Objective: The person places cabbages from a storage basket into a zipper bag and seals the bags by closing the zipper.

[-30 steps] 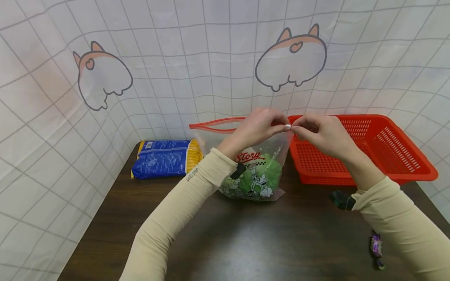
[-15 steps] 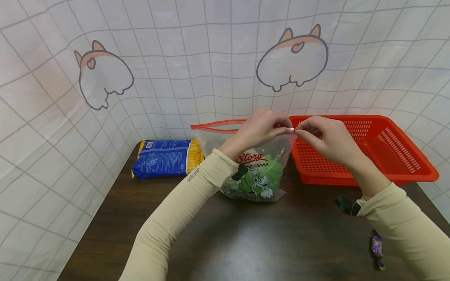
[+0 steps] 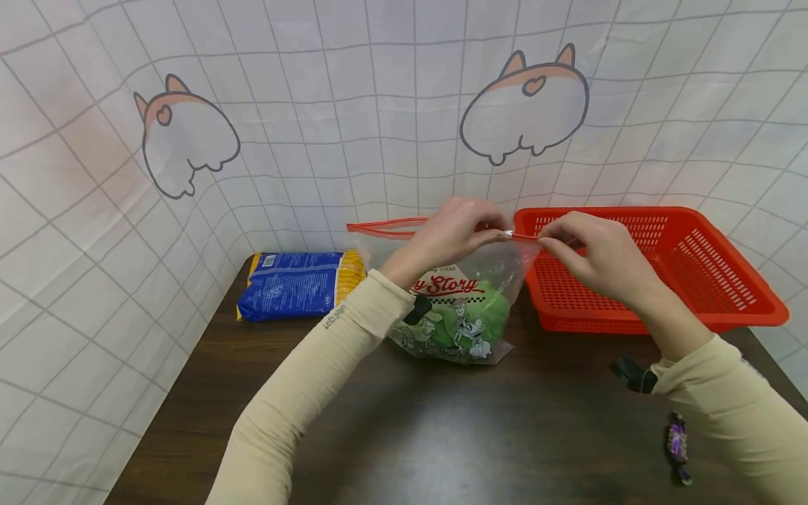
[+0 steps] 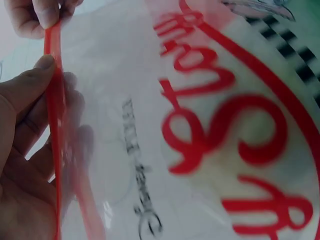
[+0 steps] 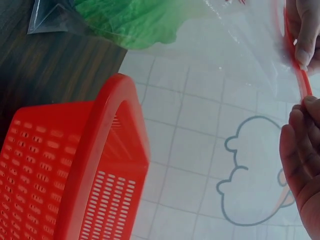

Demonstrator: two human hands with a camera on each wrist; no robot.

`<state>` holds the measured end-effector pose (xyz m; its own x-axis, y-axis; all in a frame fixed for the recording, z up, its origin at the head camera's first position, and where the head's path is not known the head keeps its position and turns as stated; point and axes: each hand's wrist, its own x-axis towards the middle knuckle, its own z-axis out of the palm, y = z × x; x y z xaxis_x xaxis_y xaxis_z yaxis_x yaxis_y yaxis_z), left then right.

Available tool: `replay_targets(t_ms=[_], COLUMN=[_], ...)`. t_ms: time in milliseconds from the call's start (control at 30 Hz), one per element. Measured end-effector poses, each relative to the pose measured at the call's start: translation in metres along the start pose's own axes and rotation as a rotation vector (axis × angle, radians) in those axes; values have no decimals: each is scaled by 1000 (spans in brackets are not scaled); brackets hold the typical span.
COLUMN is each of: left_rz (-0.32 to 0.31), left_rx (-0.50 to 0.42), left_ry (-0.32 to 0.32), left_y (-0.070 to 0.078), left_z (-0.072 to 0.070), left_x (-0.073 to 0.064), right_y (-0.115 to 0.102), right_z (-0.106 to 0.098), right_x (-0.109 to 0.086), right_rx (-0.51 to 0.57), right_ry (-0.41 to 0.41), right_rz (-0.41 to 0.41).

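A clear zip bag point(image 3: 495, 261) with red lettering stands on the table, a green leafy vegetable point(image 3: 497, 305) inside it. My left hand point(image 3: 449, 235) pinches its red zip strip point(image 4: 56, 115) between thumb and fingers, a small white piece point(image 3: 508, 233) showing at the fingertips. At the strip's right end, the thumb and fingertips of my right hand point(image 3: 593, 252) pinch the corner. A short straight stretch of strip runs between the hands. Left of my left hand, the bag's mouth gapes. The right wrist view shows the right hand's other fingers point(image 5: 295, 150) loosely bent.
A red perforated basket point(image 3: 745, 280) stands just right of the bag. To the left lies a blue and yellow packet point(image 3: 293, 284). A purple wrapped candy point(image 3: 677, 445) is on the dark table point(image 3: 442, 435) near my right sleeve. A white grid-patterned curtain point(image 3: 303, 126) hangs behind.
My left hand has slid left along the strip while my right hand has shifted slightly right. The hands are farther apart, and more red strip shows between them.
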<state>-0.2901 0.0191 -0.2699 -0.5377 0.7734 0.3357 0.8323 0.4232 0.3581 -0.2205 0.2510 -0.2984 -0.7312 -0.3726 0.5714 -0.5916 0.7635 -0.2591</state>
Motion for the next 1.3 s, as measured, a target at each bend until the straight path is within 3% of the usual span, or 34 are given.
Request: replay_targets(t_ms=[400,900,1300], left_rz=[-41,-79,-144], left_rx=[-13,1,14], left_ry=[2,27,16], left_y=[-9,-20,-28], left_z=[-8,-14,-23], left_x=[-13,-24,-36], right_y=[5,10,13], right_z=[-2,0,-1], right_x=[-6,-10,-12], right_rx=[-2,-23,-42], right_ry=[-5,19,13], right_rz=[20,-25,-21])
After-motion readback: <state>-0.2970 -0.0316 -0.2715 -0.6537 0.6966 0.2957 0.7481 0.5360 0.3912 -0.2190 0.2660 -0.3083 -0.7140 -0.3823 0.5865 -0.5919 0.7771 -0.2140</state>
